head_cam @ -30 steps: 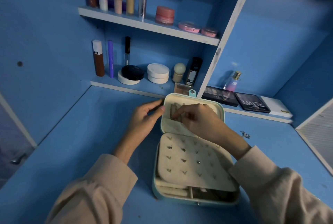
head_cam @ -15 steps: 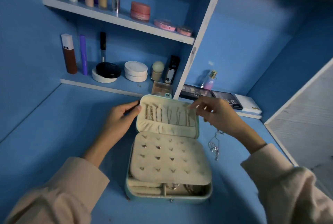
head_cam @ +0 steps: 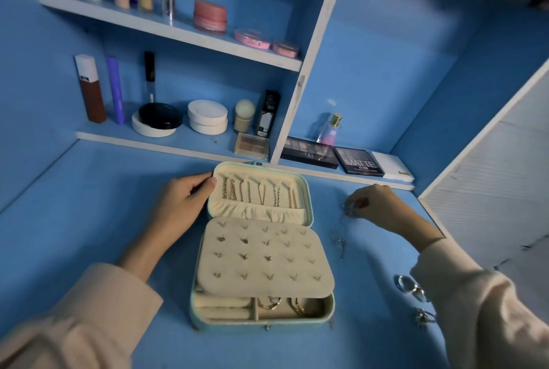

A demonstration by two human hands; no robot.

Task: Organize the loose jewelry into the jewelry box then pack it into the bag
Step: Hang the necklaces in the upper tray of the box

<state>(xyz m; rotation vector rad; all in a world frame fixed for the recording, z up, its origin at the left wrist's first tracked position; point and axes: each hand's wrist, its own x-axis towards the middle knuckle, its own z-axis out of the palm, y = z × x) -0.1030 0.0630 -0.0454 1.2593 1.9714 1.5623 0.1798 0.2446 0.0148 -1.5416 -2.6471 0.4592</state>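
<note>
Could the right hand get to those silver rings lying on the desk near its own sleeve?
Probably yes. The rings lie uncovered on the desk, right of the box. But the right hand is pinching a chain farther back, so it would have to draw back first.

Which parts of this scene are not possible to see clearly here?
- Head view, bag: outside the frame.
- Head view, jewelry box tray: mostly covered by the earring panel.
- Head view, silver chain pinched by the right hand: thin, blurred, type unclear.
- Head view, rings: small and blurred beside the right sleeve.
</note>
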